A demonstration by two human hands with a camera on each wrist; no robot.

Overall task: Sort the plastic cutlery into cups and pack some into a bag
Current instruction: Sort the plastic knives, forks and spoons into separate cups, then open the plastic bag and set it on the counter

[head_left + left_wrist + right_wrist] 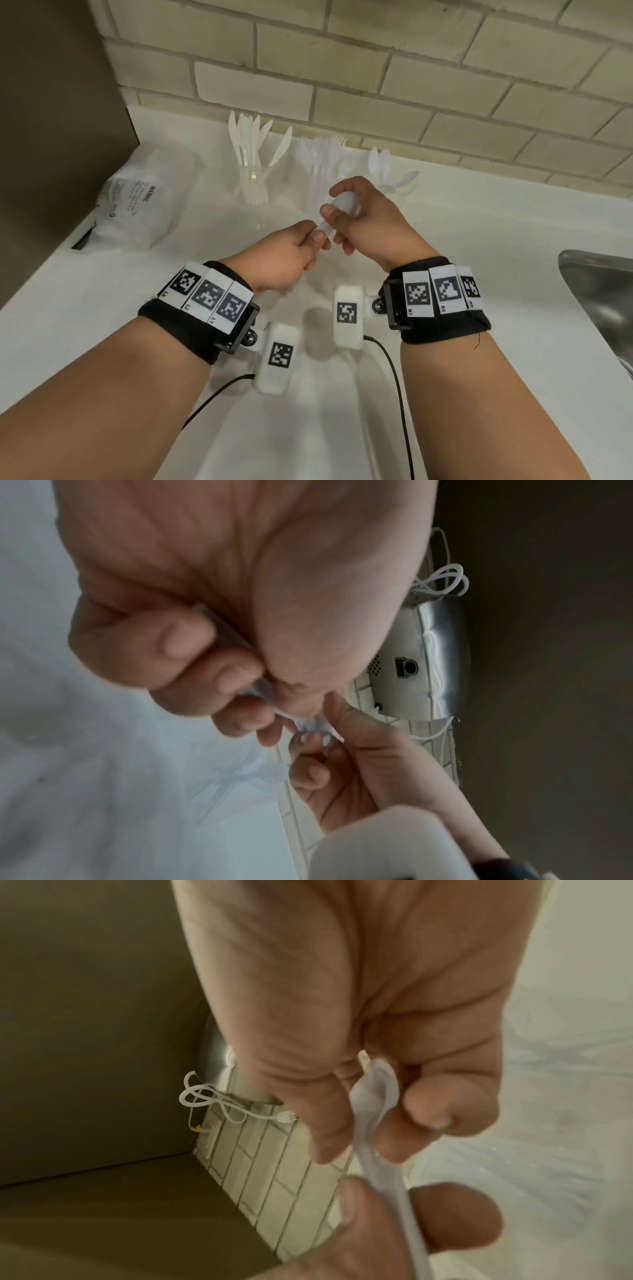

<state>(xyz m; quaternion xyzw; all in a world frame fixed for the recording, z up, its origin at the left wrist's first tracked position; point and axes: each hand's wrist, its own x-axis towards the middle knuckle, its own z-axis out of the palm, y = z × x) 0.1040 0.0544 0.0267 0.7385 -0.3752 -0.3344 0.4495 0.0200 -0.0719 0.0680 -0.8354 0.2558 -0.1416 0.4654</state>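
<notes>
Above the white counter (479,274) both hands hold a white plastic spoon (344,205). My right hand (337,210) pinches its bowl between thumb and curled fingers; in the right wrist view the spoon (375,1096) runs down to the other hand. My left hand (313,240) grips the handle end, whose clear plastic (240,642) shows between its curled fingers. Three clear cups stand behind: one with knives (253,154), one with forks (320,154), one with spoons (387,168). A printed plastic bag (137,205) lies at the left.
A steel sink (599,291) opens at the right edge. The brick-tiled wall (376,85) backs the counter, with a brown panel (51,120) on the left. Crinkled clear plastic film (548,1083) lies on the counter beneath the hands.
</notes>
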